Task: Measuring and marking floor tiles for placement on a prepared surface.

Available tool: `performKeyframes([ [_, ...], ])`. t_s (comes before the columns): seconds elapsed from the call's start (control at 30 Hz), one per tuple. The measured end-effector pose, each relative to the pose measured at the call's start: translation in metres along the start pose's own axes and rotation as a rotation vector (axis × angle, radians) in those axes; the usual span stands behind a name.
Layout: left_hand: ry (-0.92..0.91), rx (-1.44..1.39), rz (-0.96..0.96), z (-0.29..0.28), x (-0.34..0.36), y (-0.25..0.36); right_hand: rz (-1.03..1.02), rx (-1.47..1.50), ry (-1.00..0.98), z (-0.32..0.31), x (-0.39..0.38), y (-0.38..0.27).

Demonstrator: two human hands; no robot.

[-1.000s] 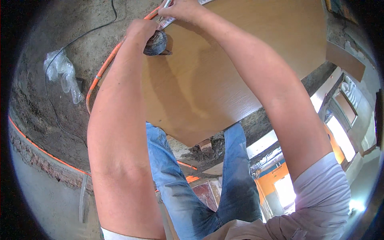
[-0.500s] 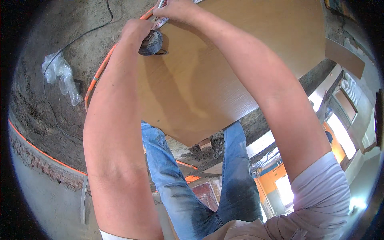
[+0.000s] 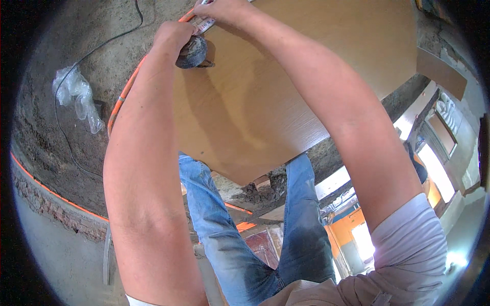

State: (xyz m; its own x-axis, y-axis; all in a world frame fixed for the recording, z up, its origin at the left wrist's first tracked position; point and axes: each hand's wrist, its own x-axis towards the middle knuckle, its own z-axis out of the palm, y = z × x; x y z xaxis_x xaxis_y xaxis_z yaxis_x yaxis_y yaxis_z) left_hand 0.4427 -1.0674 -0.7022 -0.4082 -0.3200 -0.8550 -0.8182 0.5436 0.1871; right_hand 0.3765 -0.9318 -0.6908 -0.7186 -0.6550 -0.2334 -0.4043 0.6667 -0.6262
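Note:
My left hand [image 3: 174, 36], near the top edge of the view, is closed on a tape measure with a round, dark, worn case [image 3: 192, 54]. A short stretch of white blade [image 3: 206, 24] shows between my hands, over the left edge of a brown wood-like board [image 3: 332, 56]. Just right of it, my right hand [image 3: 224, 10] has its fingers pinched together above the blade. A slim whitish thing pokes out at those fingertips, cut off by the frame's top, and I cannot make out what it is.
An orange hose [image 3: 125, 92] runs along the board's left side, behind my left forearm. Crumpled clear plastic [image 3: 79, 97] and a thin black cable [image 3: 92, 51] lie on the rough floor. A small brown offcut [image 3: 441, 74] sits by the board's right corner.
Both hands have shifted slightly upward, the tape measure with the left. More of the blade's marked face shows between them. The board looks unmoved.

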Motion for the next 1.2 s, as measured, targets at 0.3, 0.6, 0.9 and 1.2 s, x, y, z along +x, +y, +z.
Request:
performKeyframes([
  [0.3, -0.091, -0.196, 0.002, -0.009, -0.014, 0.000, 0.474, 0.905, 0.324, -0.021, -0.035, -0.009],
  [0.6, -0.180, -0.253, -0.015, -0.014, -0.014, 0.004, 0.775, 1.070, 0.247, -0.020, -0.077, 0.033],
  [0.9, -0.260, -0.434, 0.330, 0.022, -0.110, -0.025, 0.784, 1.462, 0.657, -0.086, -0.107, 0.053],
  [1.2, -0.559, -0.610, 0.389, 0.019, -0.152, -0.103, 0.668, 1.348, 0.750, -0.113, -0.124, 0.003],
])
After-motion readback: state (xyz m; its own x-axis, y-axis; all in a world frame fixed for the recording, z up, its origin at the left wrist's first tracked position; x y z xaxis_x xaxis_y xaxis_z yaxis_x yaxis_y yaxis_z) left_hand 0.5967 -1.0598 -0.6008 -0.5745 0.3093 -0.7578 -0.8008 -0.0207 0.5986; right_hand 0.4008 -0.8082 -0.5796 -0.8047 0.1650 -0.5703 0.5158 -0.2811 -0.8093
